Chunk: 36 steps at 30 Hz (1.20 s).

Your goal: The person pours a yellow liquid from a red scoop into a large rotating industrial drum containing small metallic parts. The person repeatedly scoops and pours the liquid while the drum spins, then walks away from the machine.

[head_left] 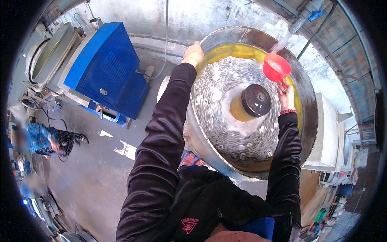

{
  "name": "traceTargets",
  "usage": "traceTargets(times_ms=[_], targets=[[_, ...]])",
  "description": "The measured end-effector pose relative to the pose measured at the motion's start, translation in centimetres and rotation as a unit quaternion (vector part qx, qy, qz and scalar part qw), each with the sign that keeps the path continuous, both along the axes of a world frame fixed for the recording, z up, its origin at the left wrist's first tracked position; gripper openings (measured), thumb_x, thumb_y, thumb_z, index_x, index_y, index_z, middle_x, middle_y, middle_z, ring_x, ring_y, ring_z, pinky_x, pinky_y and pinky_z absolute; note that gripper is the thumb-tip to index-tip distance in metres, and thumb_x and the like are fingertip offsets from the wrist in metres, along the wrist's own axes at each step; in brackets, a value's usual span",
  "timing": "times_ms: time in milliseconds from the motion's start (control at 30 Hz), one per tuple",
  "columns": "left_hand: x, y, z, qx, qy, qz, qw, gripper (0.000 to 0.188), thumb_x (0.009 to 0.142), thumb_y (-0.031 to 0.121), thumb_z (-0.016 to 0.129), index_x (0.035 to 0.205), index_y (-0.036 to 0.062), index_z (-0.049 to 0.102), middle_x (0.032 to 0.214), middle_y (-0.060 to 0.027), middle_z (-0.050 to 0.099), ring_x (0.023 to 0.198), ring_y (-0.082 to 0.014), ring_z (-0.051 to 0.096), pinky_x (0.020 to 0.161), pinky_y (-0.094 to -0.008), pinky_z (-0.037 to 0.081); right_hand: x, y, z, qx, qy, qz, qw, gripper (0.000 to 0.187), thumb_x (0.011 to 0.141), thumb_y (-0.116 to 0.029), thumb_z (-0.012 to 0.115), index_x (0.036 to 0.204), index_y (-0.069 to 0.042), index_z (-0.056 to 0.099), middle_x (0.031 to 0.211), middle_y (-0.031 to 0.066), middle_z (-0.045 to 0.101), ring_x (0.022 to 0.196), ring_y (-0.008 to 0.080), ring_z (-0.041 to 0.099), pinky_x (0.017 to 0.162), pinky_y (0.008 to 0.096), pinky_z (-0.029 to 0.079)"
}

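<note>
A large round tub (258, 37) stands before me, its inner wall lined in yellow. Small grey metal-looking pieces (219, 80) fill it in a ring, blurred as if in motion, with whitish liquid among them. From the middle rises a yellowish post with a dark round cap (258, 101). At the tub's far left, my left hand (194, 54) is closed over the rim. My right hand (286, 98) grips the handle of a red plastic dipper (277, 67) above the right side of the tub. Water (283, 42) streams down at the dipper, which has clear liquid in it.
A pipe with a blue valve (315, 15) hangs at the upper right. To the left stands a blue machine cabinet (105, 72). A person in a blue patterned top (42, 137) is farther left. White box-like equipment (324, 133) stands right of the tub.
</note>
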<state>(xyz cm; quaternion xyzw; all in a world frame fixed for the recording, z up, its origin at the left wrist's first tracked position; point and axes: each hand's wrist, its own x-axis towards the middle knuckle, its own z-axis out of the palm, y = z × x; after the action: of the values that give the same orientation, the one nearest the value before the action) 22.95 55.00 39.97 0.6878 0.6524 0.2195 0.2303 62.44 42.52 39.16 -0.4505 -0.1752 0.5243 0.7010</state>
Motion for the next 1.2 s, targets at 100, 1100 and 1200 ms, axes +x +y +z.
traceTargets(times_ms=[100, 1100, 1200], targets=[[0.0, 0.0, 0.0, 0.010, 0.002, -0.001, 1.000, 0.029, 0.080, 0.008, 0.043, 0.108, 0.0010, 0.047, 0.105, -0.0243, 0.056, 0.102, -0.0365, 0.053, 0.086, -0.0432, 0.043, 0.5, -1.0, 0.7, 0.001, -0.120, 0.007, 0.993, 0.022, 0.076, -0.005, 0.056, 0.097, -0.001, 0.052, 0.061, 0.0032, 0.049, 0.039, 0.0061, 0.033, 0.035, 0.0193, 0.024], [0.1, 0.1, -0.2, 0.009, 0.011, 0.000, 1.000, 0.028, 0.081, 0.009, 0.044, 0.108, 0.0028, 0.048, 0.103, -0.0219, 0.058, 0.101, -0.0351, 0.054, 0.084, -0.0432, 0.044, -0.2, 2.6, -0.2, -0.037, 0.020, 0.034, 0.999, 0.008, 0.081, -0.006, 0.052, 0.083, -0.004, 0.045, 0.065, 0.0072, 0.049, 0.038, 0.0068, 0.030, 0.033, 0.0196, 0.023], [0.1, 0.2, -0.3, 0.007, 0.011, -0.003, 1.000, 0.028, 0.082, 0.009, 0.043, 0.108, 0.0025, 0.047, 0.103, -0.0220, 0.058, 0.102, -0.0350, 0.054, 0.085, -0.0429, 0.044, -0.1, 2.3, -0.3, -0.043, 0.046, 0.036, 0.997, 0.010, 0.081, -0.006, 0.053, 0.083, -0.004, 0.043, 0.066, 0.0073, 0.049, 0.038, 0.0068, 0.030, 0.033, 0.0192, 0.023]])
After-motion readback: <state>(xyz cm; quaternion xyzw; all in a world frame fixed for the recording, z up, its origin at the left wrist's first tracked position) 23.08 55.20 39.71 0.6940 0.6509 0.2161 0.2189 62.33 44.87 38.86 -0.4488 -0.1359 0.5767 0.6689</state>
